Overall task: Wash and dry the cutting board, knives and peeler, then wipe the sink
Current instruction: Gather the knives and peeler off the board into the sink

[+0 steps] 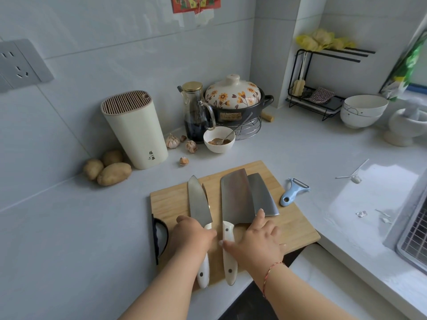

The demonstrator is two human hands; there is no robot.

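Note:
A wooden cutting board lies on the white counter, its front corner over the edge. On it lie a chef's knife, a broad cleaver with a white handle, and a second cleaver partly under the first. A thin blade tip shows behind the chef's knife. A blue peeler lies off the board's right side. My left hand curls round the chef's knife handle near the blade. My right hand is spread over the cleavers, thumb by the white handle, forefinger on the second blade, whose handle is hidden.
A cream knife block, potatoes, garlic bulbs, a small bowl with a spoon, an oil jug and a floral pot stand along the back wall. White bowls and a black rack sit at the back right. The sink's wire grid is at the right edge.

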